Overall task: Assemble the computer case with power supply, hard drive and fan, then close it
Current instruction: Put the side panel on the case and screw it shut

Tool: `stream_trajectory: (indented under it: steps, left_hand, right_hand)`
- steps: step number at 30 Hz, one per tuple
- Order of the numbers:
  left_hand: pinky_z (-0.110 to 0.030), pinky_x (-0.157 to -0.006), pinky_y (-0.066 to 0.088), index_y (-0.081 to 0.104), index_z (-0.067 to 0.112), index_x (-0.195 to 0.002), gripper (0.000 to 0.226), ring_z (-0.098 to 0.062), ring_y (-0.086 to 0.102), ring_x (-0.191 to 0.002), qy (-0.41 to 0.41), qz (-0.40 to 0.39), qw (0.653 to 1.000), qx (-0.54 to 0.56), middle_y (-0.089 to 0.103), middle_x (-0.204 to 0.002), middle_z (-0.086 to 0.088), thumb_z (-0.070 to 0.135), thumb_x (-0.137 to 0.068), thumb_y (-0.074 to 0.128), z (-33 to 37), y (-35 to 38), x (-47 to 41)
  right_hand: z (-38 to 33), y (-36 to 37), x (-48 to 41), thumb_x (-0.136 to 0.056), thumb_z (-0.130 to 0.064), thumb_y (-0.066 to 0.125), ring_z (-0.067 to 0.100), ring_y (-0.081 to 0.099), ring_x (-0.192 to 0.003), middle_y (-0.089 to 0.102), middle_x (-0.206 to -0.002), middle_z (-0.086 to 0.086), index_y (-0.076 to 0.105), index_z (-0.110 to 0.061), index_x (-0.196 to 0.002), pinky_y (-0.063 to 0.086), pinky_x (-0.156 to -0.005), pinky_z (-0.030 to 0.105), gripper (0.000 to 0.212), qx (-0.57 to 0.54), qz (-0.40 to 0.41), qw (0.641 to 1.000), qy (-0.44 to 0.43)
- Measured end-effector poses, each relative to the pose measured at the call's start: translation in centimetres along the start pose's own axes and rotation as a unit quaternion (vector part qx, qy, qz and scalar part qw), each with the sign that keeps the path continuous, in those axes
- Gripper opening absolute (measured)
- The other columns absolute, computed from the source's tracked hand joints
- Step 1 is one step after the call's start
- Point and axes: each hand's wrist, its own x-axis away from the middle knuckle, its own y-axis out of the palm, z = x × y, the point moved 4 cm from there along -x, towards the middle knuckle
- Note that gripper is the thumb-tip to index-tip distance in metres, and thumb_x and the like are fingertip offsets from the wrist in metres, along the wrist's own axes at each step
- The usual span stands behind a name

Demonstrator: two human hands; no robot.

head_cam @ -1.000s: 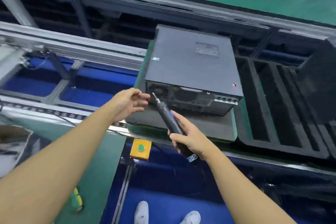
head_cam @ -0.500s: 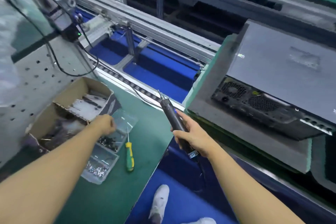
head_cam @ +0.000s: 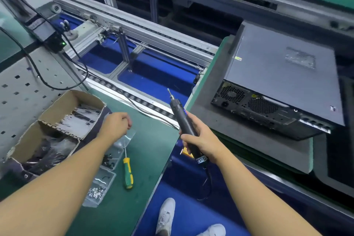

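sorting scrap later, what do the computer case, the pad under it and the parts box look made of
The computer case looks like painted sheet metal: matte grey, crisp folded edges, punched vent holes. The pad under it seems foam: dull grey, thick soft-looking edge. The parts box is corrugated cardboard: brown, ragged torn rims.

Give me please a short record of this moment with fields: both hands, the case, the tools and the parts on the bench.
left hand: fingers curled, over the clear screw tray; whether it holds a screw cannot be seen
right hand: grips the electric screwdriver, bit pointing up and away
computer case: cover on, lying flat on a grey foam pad, rear panel toward the person
hand screwdriver: green and yellow, lying on the green bench beside the tray
cardboard box: open, left of the tray, bagged parts inside
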Motion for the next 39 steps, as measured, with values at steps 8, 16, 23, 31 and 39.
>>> stream_trajectory:
  steps: [8,16,23,31,39]
  left_hand:
    - [-0.027,-0.051,0.033,0.059,0.029,-0.060,0.029,-0.017,0.043,-0.048,0.207,-0.076,0.971,0.091,0.054,-0.049,0.008,0.012,-0.068,0.038,20.0,10.0,3.1]
    - [-0.023,-0.043,0.036,0.060,0.024,-0.060,0.033,-0.019,0.047,-0.044,0.305,-0.198,0.921,0.138,0.058,-0.052,0.005,0.005,-0.076,0.037,36.4,21.9,10.7]
    - [-0.019,-0.041,0.039,0.061,0.022,-0.066,0.031,-0.014,0.053,-0.046,0.373,-0.280,0.880,0.094,0.061,-0.058,0.006,0.005,-0.074,0.036,46.7,32.1,18.4]
    - [-0.032,-0.083,0.053,0.060,0.022,-0.094,0.026,-0.014,0.067,-0.087,0.396,-0.332,0.848,-0.117,0.069,-0.093,0.008,0.001,-0.088,0.046,50.8,45.8,21.9]
    - [-0.034,-0.092,0.037,0.068,0.030,-0.116,0.024,-0.022,0.052,-0.114,0.521,-0.165,0.638,-0.542,0.064,-0.118,0.004,0.030,-0.093,0.061,51.7,55.4,19.0]
  right_hand:
    - [-2.4,-10.2,5.8,-0.082,-0.001,0.068,0.022,0.059,-0.068,0.067,-0.097,0.002,0.038,-0.040,-0.150,0.052,-0.055,0.034,0.083,-0.046,0.110,0.991,-0.053]
    - [-2.0,-24.1,14.2,-0.081,-0.007,0.069,0.022,0.058,-0.067,0.067,-0.098,0.002,0.042,-0.044,-0.148,0.052,-0.057,0.035,0.081,-0.059,0.218,0.971,-0.075]
    - [0.0,-35.6,23.3,-0.082,-0.006,0.068,0.022,0.057,-0.066,0.064,-0.097,0.004,0.056,-0.031,-0.135,0.052,-0.056,0.035,0.059,-0.077,0.301,0.946,-0.090]
    - [5.0,-45.3,30.7,-0.090,0.002,0.065,0.025,0.057,-0.069,0.066,-0.095,0.001,0.048,-0.021,-0.145,0.054,-0.060,0.039,0.062,-0.096,0.384,0.916,-0.055]
    - [10.4,-49.0,31.1,-0.090,-0.001,0.064,0.018,0.059,-0.070,0.065,-0.095,-0.002,0.051,-0.034,-0.143,0.056,-0.063,0.038,0.064,-0.135,0.386,0.912,-0.027]
